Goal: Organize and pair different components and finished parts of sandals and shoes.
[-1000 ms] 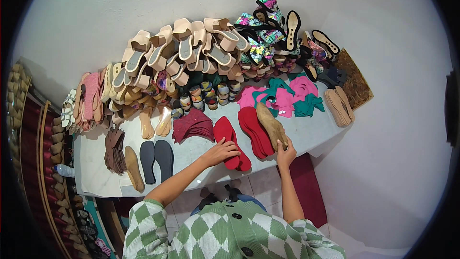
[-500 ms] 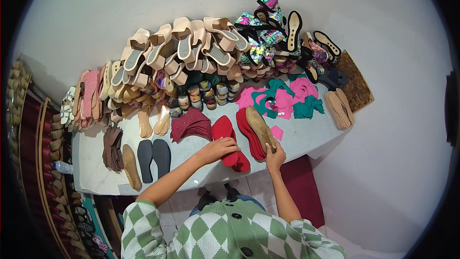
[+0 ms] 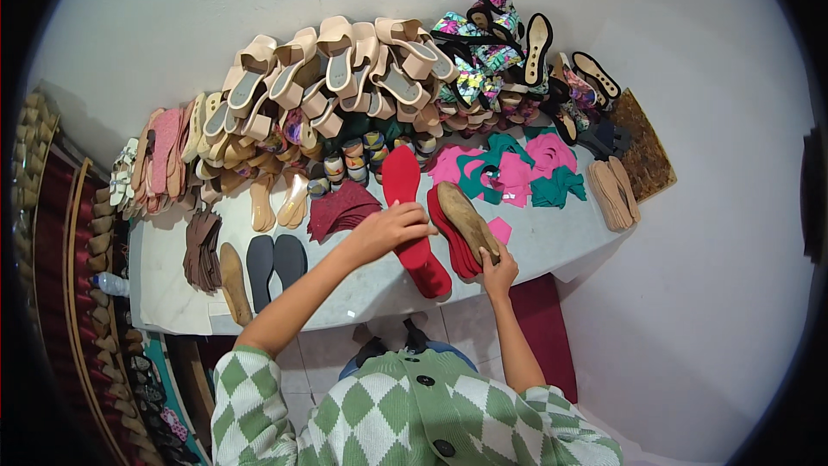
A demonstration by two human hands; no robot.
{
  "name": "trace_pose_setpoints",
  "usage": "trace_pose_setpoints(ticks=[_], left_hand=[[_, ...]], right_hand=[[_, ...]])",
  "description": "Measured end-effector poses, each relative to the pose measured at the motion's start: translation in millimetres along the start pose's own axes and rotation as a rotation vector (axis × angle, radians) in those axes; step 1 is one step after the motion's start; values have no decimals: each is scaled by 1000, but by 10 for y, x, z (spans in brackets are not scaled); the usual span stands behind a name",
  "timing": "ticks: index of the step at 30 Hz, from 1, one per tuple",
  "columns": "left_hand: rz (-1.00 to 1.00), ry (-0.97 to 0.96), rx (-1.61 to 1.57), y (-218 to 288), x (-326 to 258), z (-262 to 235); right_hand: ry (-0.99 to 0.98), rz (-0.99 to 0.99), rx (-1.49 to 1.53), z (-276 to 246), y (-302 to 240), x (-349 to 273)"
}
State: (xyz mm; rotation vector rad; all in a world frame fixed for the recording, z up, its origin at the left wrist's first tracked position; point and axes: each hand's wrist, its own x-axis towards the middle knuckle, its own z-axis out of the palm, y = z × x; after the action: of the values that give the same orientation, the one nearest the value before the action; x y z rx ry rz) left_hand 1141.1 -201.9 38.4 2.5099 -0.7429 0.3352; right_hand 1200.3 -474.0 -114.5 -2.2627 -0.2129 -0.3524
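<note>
My left hand (image 3: 390, 231) is closed on a red shoe sole (image 3: 401, 174), its toe end pointing away from me toward the painted cylinders. Under the near end of that sole lies another red sole (image 3: 429, 276) by the table's front edge. My right hand (image 3: 498, 269) grips the near end of a worn brown shoe last (image 3: 463, 217). This last is tilted against a stack of red soles (image 3: 452, 250), just right of the loose ones. How firmly the right fingers also touch the stack I cannot tell.
Left of my hands lie dark red cut pieces (image 3: 341, 211), dark grey soles (image 3: 290, 261), another last (image 3: 233, 283) and brown pieces (image 3: 202, 250). Beige heeled sandals (image 3: 336, 60) are piled at the back. Pink and green scraps (image 3: 513, 174) and beige soles (image 3: 614, 194) lie to the right.
My left hand has slid one red sole away from me, off the lower one, toward the back of the table. The right hand still holds the last, nearly in place. The view has shifted slightly.
</note>
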Motion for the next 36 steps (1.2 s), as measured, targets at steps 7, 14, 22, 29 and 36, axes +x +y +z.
trace_pose_setpoints(ticks=[7, 14, 22, 29, 36], left_hand=[[78, -186, 259, -255, -368, 720], [57, -178, 175, -208, -744, 1382], [-354, 244, 109, 19, -910, 1567], [-980, 424, -652, -32, -1257, 2116], [-1048, 500, -904, -201, -1292, 2343]], right_hand=[[-96, -27, 120, -69, -70, 22], [66, -174, -10, -87, -307, -97], [-104, -151, -104, -205, 101, 214], [-377, -115, 325, 70, 131, 192], [-567, 72, 447, 67, 67, 152]])
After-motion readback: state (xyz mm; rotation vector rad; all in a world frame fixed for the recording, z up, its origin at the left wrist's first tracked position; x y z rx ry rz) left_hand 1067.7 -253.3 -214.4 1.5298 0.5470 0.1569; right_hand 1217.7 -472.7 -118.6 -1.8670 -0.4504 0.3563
